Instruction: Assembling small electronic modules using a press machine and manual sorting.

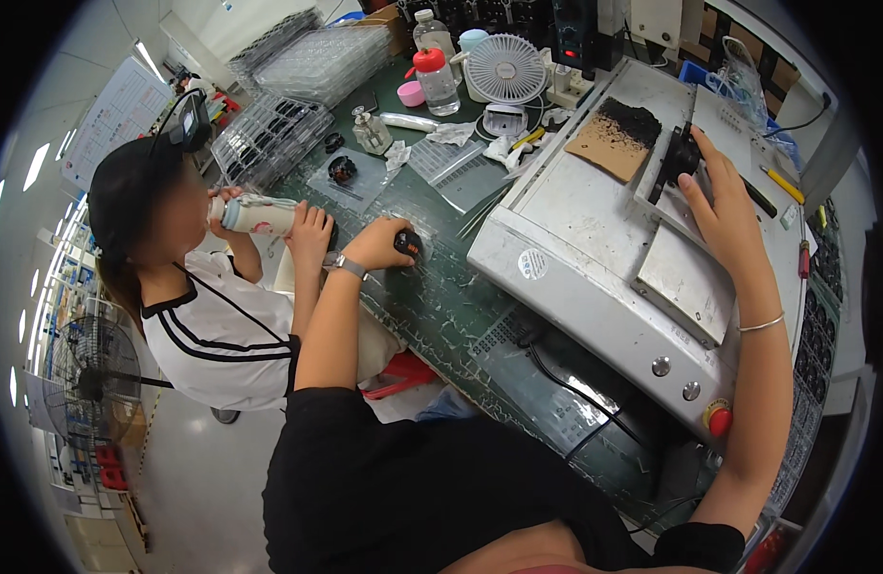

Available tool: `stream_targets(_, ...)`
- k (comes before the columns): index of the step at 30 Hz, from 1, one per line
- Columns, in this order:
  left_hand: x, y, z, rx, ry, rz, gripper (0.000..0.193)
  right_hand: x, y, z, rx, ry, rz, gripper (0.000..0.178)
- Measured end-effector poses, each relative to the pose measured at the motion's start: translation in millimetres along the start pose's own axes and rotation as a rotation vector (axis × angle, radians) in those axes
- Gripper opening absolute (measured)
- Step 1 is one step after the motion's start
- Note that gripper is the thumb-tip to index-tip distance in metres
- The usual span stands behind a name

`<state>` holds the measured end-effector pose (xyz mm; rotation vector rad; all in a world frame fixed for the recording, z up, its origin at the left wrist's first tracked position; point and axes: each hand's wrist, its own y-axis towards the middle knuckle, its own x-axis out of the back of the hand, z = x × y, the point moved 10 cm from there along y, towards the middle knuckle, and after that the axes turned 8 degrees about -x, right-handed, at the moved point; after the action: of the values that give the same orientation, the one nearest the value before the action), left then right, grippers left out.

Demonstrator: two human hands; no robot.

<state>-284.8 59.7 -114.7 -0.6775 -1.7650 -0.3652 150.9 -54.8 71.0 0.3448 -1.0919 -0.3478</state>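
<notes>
My left hand (373, 247) reaches over the green worktable and is closed around a small black part with orange marks (408, 243). On the white machine, my right hand (717, 196) pinches a black rounded part (682, 156) between thumb and fingers. That part sits at a metal fixture (660, 196) on the machine top; its underside is hidden. Left of it lies a piece of brown cardboard (595, 148) strewn with black bits. A metal block (685, 280) stands on the machine nearer to me.
At my left, a co-worker (217, 325) in a white shirt drinks from a pale bottle (266, 216). Small fan (505, 69), red-capped bottle (436, 81), glass jar (371, 131) and stacked clear trays (312, 62) stand farther back. A red button (717, 421) projects from the machine's front.
</notes>
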Motion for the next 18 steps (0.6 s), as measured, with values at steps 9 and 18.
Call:
stream_targets(9,36,-55,-108,-0.147,-0.399,-0.257,0.057,37,-8,-2,0.039,0.085,-0.155,0.058)
stream_targets(18,-18,-57,-195,-0.368,-1.826,-0.086,0.073,111,-108,69,-0.119,0.303,-0.107,0.027)
